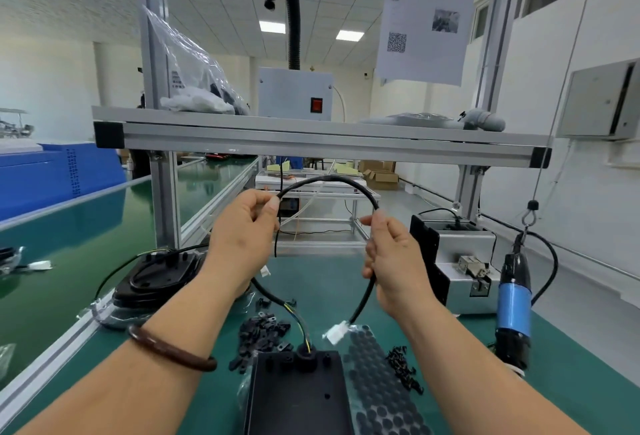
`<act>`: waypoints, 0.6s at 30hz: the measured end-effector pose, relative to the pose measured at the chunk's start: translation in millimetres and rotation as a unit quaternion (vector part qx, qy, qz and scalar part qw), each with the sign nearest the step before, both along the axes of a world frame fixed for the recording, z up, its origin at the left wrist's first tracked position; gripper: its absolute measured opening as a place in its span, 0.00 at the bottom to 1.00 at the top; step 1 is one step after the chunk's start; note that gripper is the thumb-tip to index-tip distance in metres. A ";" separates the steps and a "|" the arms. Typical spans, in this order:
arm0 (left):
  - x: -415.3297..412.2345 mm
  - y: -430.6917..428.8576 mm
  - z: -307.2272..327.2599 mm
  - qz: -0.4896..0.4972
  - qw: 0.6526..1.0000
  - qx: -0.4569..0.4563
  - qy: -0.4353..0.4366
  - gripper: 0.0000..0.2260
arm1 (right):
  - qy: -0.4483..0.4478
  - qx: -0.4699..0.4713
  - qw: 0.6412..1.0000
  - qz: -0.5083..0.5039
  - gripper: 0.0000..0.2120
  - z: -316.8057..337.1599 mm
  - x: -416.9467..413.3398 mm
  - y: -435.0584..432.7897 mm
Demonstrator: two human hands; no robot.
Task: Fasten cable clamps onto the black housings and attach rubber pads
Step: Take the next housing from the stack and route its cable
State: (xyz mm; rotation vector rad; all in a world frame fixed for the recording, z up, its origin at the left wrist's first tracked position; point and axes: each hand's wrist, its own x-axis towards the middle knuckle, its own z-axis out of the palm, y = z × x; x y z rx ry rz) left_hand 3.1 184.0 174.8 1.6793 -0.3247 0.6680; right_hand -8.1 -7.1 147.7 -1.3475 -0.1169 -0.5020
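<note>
A black cable [332, 180] arches in the air between my hands. My left hand [242, 237] pinches one side of the arch and my right hand [391, 261] grips the other side. Below my right hand the cable ends in a white connector [336, 330]. A black housing [298, 396] lies on the green mat at the front, with a wired grommet at its top edge. A pile of black cable clamps [263, 330] lies left of it. A sheet of round black rubber pads [381, 393] lies to its right.
A stack of black housings in plastic [156, 282] sits at the left. Small black screws [403, 365] lie right of the pad sheet. A blue electric screwdriver [512, 306] hangs at the right beside a grey metal box [464, 261]. An aluminium shelf frame [311, 140] spans overhead.
</note>
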 end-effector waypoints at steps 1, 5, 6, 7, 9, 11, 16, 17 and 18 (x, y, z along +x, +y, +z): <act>-0.9 3.0 0.4 0.005 1.000 0.006 0.003 0.05 | -0.006 0.012 1.000 0.001 0.12 4.3 2.0 -1.8; -5.0 14.6 1.2 -0.004 0.999 0.021 0.046 0.06 | -0.039 0.132 0.989 0.045 0.09 31.2 5.4 -7.0; -6.8 16.1 2.8 0.002 0.997 0.046 0.056 0.06 | -0.049 0.143 0.987 0.053 0.09 37.5 5.8 -6.8; -8.4 16.7 6.1 0.025 0.994 0.095 0.056 0.07 | -0.054 0.128 0.989 0.055 0.08 43.0 6.0 -5.0; -11.1 13.1 17.2 0.109 0.963 0.246 -0.008 0.15 | -0.051 0.037 0.996 0.055 0.08 50.9 6.4 3.5; -15.4 0.1 30.3 0.153 0.902 0.380 -0.135 0.26 | -0.056 -0.043 0.994 0.081 0.07 57.4 7.8 17.4; -7.9 -19.5 58.0 0.162 0.793 0.554 -0.193 0.23 | -0.092 -0.046 0.970 0.219 0.11 68.5 12.3 28.1; -4.2 -15.8 64.5 0.164 0.797 0.555 -0.176 0.21 | -0.091 -0.050 0.965 0.240 0.11 65.6 13.8 24.5; -0.8 -12.5 69.0 0.158 0.797 0.559 -0.165 0.19 | -0.088 -0.059 0.962 0.251 0.11 60.1 16.0 20.3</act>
